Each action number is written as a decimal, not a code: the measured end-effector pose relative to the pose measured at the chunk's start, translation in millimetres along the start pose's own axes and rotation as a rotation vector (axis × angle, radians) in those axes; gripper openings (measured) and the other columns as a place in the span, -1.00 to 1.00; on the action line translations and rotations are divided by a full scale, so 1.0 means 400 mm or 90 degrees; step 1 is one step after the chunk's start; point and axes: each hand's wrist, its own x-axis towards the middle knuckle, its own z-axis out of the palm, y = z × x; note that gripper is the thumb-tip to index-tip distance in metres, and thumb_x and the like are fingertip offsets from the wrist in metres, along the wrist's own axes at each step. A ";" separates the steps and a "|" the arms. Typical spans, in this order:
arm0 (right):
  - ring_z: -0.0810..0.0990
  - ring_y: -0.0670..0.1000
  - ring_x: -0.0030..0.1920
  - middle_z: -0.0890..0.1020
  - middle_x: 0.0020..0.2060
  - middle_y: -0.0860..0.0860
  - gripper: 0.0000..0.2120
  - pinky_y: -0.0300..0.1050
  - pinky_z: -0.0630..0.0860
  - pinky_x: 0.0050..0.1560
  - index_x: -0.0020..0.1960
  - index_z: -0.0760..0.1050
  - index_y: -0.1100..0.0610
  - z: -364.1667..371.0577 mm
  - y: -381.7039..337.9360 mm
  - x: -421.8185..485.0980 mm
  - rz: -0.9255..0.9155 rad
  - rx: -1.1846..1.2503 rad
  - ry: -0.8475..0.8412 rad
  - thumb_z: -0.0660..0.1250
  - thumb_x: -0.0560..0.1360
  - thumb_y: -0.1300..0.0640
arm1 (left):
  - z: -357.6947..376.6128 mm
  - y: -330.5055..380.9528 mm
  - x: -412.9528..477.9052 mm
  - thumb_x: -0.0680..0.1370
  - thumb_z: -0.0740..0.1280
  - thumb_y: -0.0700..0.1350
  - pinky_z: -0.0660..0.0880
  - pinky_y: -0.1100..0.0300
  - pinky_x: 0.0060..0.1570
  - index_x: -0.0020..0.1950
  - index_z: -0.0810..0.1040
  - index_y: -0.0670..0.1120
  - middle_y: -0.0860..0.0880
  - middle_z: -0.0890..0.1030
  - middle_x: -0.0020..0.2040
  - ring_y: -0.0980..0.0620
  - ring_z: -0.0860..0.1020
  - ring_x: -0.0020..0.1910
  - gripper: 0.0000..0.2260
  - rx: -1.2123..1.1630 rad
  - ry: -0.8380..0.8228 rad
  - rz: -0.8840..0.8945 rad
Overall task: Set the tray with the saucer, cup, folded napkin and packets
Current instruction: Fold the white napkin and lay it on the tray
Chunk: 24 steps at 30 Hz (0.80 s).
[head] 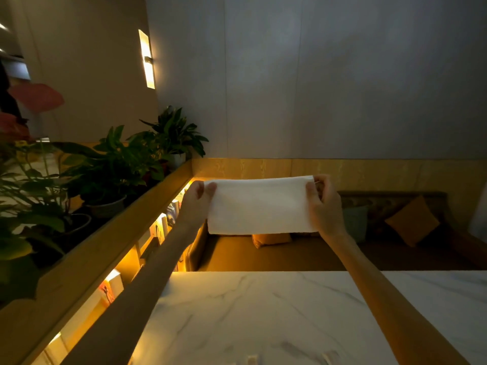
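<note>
White napkin (259, 205): stretched flat in the air between both hands, above the far edge of the marble desk (263, 312). Left hand (196, 200) pinches its left end, right hand (322, 204) its right end. Small pale items at the desk's near edge, cut off, unidentifiable.

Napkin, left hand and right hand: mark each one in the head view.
napkin (259, 205), head view, middle of the white cloth held up in the air.
left hand (195, 200), head view, back of the hand pinching the napkin's left end.
right hand (323, 204), head view, back of the hand pinching the right end.
</note>
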 end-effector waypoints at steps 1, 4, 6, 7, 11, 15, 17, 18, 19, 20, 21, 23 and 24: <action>0.61 -0.12 -0.13 0.54 -0.04 -0.10 -0.70 -0.27 0.55 -0.27 0.19 0.32 0.07 0.003 0.001 -0.006 -0.005 -0.003 0.011 0.15 0.57 -0.10 | 0.013 -0.003 -0.004 0.62 0.19 0.10 0.60 0.08 -0.12 0.13 0.41 -0.08 -0.06 0.53 0.05 -0.05 0.59 0.01 -0.74 0.038 0.035 0.020; 0.60 -0.14 -0.13 0.52 -0.03 -0.10 -0.76 -0.30 0.53 -0.28 0.19 0.31 0.05 0.008 -0.004 -0.017 0.008 0.016 0.046 0.16 0.60 -0.05 | 0.041 -0.009 -0.020 0.64 0.18 0.05 0.54 0.08 -0.11 0.09 0.39 -0.11 -0.10 0.52 0.04 -0.05 0.56 -0.02 -0.77 0.121 0.125 0.096; 0.60 -0.14 -0.13 0.51 -0.02 -0.11 -0.77 -0.32 0.52 -0.28 0.20 0.30 0.05 0.004 -0.010 -0.019 0.026 0.032 0.064 0.17 0.61 -0.02 | 0.051 -0.014 -0.030 0.64 0.20 0.00 0.49 0.22 -0.18 0.08 0.41 -0.13 -0.06 0.52 0.01 -0.01 0.54 -0.05 -0.80 0.169 0.148 0.157; 0.59 -0.15 -0.13 0.50 -0.02 -0.11 -0.78 -0.34 0.51 -0.29 0.20 0.30 0.05 -0.001 -0.010 -0.020 0.036 0.037 0.073 0.18 0.61 0.00 | 0.053 -0.017 -0.033 0.64 0.21 -0.02 0.47 0.24 -0.19 0.09 0.43 -0.14 -0.04 0.52 0.00 0.01 0.54 -0.06 -0.81 0.181 0.147 0.175; 0.58 -0.15 -0.12 0.50 -0.03 -0.14 -0.78 -0.39 0.49 -0.33 0.20 0.30 0.01 -0.020 0.008 -0.029 0.077 0.061 0.064 0.19 0.60 -0.02 | 0.058 -0.021 -0.037 0.62 0.26 -0.03 0.52 0.10 -0.08 0.08 0.47 -0.16 -0.03 0.54 0.01 -0.03 0.56 -0.01 -0.80 0.136 0.128 0.164; 0.59 -0.08 -0.07 0.53 0.03 -0.06 -0.72 -0.22 0.57 -0.21 0.22 0.33 0.04 -0.023 0.038 -0.052 0.140 0.068 0.025 0.20 0.59 -0.07 | 0.074 -0.031 -0.041 0.61 0.26 0.01 0.49 0.19 -0.14 0.11 0.49 -0.16 -0.03 0.55 0.02 0.02 0.55 -0.04 -0.76 0.105 0.124 0.102; 0.60 -0.08 -0.09 0.55 0.02 -0.04 -0.71 -0.22 0.57 -0.24 0.21 0.35 0.05 -0.016 0.046 -0.064 0.169 0.061 0.021 0.21 0.58 -0.10 | 0.088 -0.038 -0.045 0.61 0.25 0.01 0.41 0.29 -0.22 0.11 0.49 -0.15 -0.03 0.55 0.01 0.05 0.54 -0.06 -0.76 0.127 0.122 0.062; 0.59 -0.11 -0.12 0.55 0.00 -0.05 -0.72 -0.31 0.53 -0.30 0.19 0.35 0.03 -0.011 0.046 -0.071 0.177 0.048 0.023 0.20 0.58 -0.11 | 0.099 -0.040 -0.048 0.62 0.25 0.00 0.40 0.29 -0.23 0.11 0.49 -0.15 -0.05 0.55 -0.01 0.04 0.54 -0.06 -0.77 0.140 0.109 0.040; 0.57 -0.15 -0.16 0.54 -0.04 -0.08 -0.74 -0.42 0.47 -0.38 0.17 0.35 0.01 -0.002 0.041 -0.078 0.185 0.028 0.025 0.20 0.58 -0.11 | 0.112 -0.040 -0.054 0.62 0.25 -0.01 0.42 0.25 -0.22 0.11 0.48 -0.16 -0.06 0.55 -0.02 0.01 0.55 -0.05 -0.78 0.146 0.091 0.019; 0.56 -0.17 -0.18 0.52 -0.07 -0.10 -0.76 -0.46 0.43 -0.46 0.15 0.35 0.00 0.008 0.033 -0.086 0.194 0.013 0.025 0.20 0.58 -0.11 | 0.128 -0.038 -0.063 0.62 0.25 -0.03 0.45 0.20 -0.18 0.12 0.48 -0.16 -0.08 0.56 -0.02 -0.01 0.55 -0.05 -0.78 0.146 0.072 0.000; 0.57 -0.15 -0.19 0.53 -0.09 -0.10 -0.77 -0.47 0.43 -0.46 0.14 0.35 0.01 0.022 0.023 -0.094 0.201 0.014 0.020 0.20 0.58 -0.10 | 0.147 -0.034 -0.074 0.62 0.25 -0.04 0.47 0.17 -0.15 0.11 0.48 -0.17 -0.10 0.57 -0.02 -0.02 0.56 -0.06 -0.79 0.144 0.058 -0.013; 0.61 -0.08 -0.15 0.56 -0.08 -0.04 -0.79 -0.34 0.51 -0.33 0.13 0.36 0.03 0.054 -0.001 -0.116 0.206 0.036 -0.004 0.21 0.59 -0.07 | 0.187 -0.024 -0.101 0.61 0.26 -0.05 0.50 0.14 -0.15 0.07 0.50 -0.14 -0.12 0.58 -0.06 -0.02 0.58 -0.09 -0.84 0.138 0.048 -0.022; 0.61 -0.07 -0.14 0.57 -0.08 -0.03 -0.81 -0.28 0.54 -0.28 0.11 0.36 0.01 0.073 -0.014 -0.130 0.205 0.036 -0.010 0.21 0.59 -0.07 | 0.206 -0.018 -0.115 0.61 0.27 -0.06 0.54 0.13 -0.15 0.04 0.50 -0.12 -0.12 0.59 -0.07 -0.03 0.59 -0.11 -0.86 0.131 0.045 -0.024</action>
